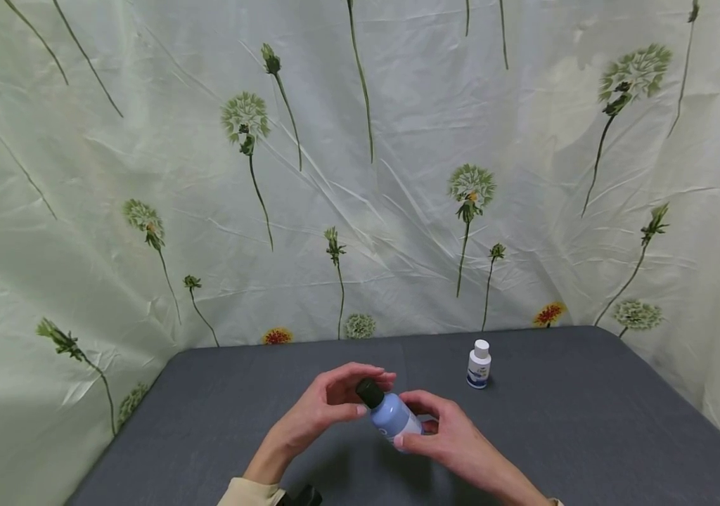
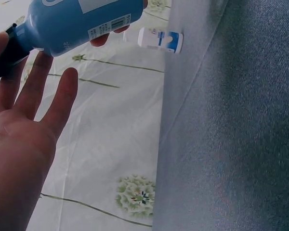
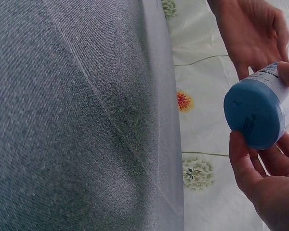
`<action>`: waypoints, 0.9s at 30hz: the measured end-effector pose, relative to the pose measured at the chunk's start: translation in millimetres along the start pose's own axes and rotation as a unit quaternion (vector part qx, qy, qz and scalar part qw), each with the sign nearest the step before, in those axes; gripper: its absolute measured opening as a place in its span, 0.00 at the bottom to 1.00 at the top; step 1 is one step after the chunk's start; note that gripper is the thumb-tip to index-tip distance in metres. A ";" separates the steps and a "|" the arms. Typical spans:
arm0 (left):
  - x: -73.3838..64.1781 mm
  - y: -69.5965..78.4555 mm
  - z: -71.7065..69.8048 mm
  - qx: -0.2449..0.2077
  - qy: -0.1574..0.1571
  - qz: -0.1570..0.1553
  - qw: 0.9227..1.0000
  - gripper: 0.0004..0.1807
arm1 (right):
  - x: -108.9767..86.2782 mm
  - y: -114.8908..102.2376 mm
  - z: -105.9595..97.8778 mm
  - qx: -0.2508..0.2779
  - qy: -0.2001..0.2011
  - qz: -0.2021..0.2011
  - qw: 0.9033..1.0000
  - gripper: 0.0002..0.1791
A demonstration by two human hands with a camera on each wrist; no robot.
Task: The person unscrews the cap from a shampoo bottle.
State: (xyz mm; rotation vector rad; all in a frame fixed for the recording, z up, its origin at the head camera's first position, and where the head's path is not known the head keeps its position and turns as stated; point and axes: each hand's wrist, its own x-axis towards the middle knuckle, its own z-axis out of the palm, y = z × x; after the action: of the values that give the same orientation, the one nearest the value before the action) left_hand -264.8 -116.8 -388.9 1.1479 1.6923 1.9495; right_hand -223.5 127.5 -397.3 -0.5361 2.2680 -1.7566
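Blue rounded plastic bottle (image 1: pixel 391 416) with a black cap (image 1: pixel 369 393) is hanging tilted above the dark grey cloth-covered table (image 1: pixel 240 393), cap end up and toward my left. My right hand (image 1: pixel 455 439) is gripping its body near the base, between thumb and fingers. My left hand (image 1: pixel 316 404) is curving loosely around the cap, fingers apart; whether it is touching, I cannot tell. Farther off, a small white plastic bottle (image 1: pixel 479 365) is standing upright before a pale shiny sheet (image 1: pixel 208 176) printed with dandelions.
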 end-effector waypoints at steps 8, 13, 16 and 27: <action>0.6 3.4 1.4 0.034 0.064 -0.054 0.996 0.20 | 0.1 -0.1 -0.8 -0.001 0.002 -0.006 1.000 0.27; 2.7 2.8 3.9 0.071 0.103 -0.070 0.990 0.17 | 0.9 -0.2 -1.0 0.000 0.000 0.001 1.000 0.27; 3.4 2.1 4.4 0.088 0.119 -0.074 0.986 0.16 | 1.2 -0.2 -1.2 0.001 -0.001 0.003 1.000 0.27; 3.7 1.1 5.0 0.084 0.103 -0.061 0.989 0.19 | 1.4 1.3 -0.9 0.000 0.000 0.006 1.000 0.27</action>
State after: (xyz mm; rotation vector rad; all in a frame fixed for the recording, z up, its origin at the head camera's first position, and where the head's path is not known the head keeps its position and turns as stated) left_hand -263.2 -111.1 -386.6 0.8982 2.0154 1.9365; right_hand -225.3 128.0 -398.2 -0.5206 2.2665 -1.7515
